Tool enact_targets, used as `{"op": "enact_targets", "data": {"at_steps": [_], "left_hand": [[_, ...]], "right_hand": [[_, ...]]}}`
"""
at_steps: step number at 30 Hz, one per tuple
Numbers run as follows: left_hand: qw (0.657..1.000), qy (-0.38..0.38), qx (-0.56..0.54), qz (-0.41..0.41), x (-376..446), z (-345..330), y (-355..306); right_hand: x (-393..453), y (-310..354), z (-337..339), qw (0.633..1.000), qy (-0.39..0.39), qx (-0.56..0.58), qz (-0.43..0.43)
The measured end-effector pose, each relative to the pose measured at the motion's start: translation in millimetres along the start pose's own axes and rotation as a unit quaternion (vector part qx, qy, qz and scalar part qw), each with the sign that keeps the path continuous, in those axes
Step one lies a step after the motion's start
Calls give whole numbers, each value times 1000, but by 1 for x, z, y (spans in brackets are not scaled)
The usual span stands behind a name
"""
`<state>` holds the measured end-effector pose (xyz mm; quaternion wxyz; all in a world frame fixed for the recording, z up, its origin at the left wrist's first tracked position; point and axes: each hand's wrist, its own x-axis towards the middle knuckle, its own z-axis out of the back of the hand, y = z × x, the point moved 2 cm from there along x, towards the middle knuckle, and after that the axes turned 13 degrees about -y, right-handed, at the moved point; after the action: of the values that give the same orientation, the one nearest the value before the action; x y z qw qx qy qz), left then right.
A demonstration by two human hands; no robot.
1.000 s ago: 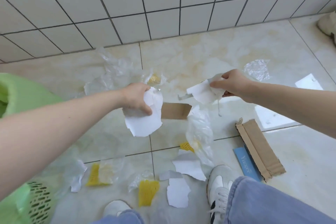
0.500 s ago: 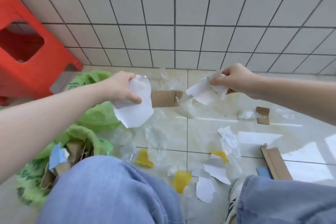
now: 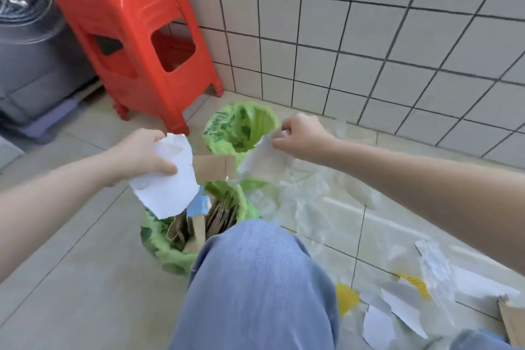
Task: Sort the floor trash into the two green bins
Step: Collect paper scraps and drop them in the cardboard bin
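Stool (image 3: 133,37): bright red, plain. Wall (image 3: 369,23): off-white square tiles, dark grout grid. Floor (image 3: 71,278): beige tiles, thin dark joints. Both bins lined in light green bags; far bin (image 3: 241,125) bag carried darker green print, near bin (image 3: 170,253) likewise. Near bin contents: brown cardboard, one light blue scrap (image 3: 199,204). Paper (image 3: 167,179) in left hand was white; card (image 3: 214,167) behind it brown. Paper (image 3: 264,162) in right hand was white-grey. Floor litter: yellow foam (image 3: 345,298), white scraps (image 3: 403,307), clear film (image 3: 306,202). Jeans (image 3: 255,287): mid blue. Appliance (image 3: 28,37) at left: dark grey.
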<state>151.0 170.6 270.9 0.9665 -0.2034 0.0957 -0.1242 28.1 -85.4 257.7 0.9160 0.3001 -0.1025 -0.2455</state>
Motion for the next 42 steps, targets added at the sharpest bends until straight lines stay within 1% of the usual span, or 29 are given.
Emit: {"op": "enact_targets", "data": {"at_steps": [4, 8, 12, 16, 18, 20, 24, 28, 31, 37, 40, 42], "left_hand": [[999, 0, 39, 20, -1, 9, 33], [997, -8, 79, 14, -2, 14, 49], [995, -19, 98, 14, 4, 26, 47], [992, -51, 112, 12, 14, 44, 44], [989, -62, 136, 2, 19, 49, 45], [984, -57, 171, -10, 20, 49, 47], [968, -28, 244, -61, 18, 26, 55], [954, -13, 280, -103, 16, -3, 59], [944, -4, 304, -126, 15, -21, 57], [929, -13, 344, -138, 17, -42, 50], [931, -9, 338, -139, 19, -53, 46], [938, -6, 318, -136, 19, -61, 44]], "right_hand": [[2, 15, -55, 995, 27, -45, 84], [1, 23, -88, 989, 44, -44, 133], [5, 25, -100, 988, 41, -44, 141], [15, 26, -103, 992, 26, -33, 122], [19, 27, -104, 992, 24, -36, 115], [22, 28, -106, 993, 23, -40, 112], [21, 30, -113, 992, 22, -42, 116], [15, 34, -118, 986, 29, -62, 149], [15, 35, -122, 984, 17, -74, 160], [23, 41, -120, 982, -30, -86, 168], [28, 43, -117, 979, -49, -97, 173], [29, 44, -117, 977, -55, -111, 176]]}}
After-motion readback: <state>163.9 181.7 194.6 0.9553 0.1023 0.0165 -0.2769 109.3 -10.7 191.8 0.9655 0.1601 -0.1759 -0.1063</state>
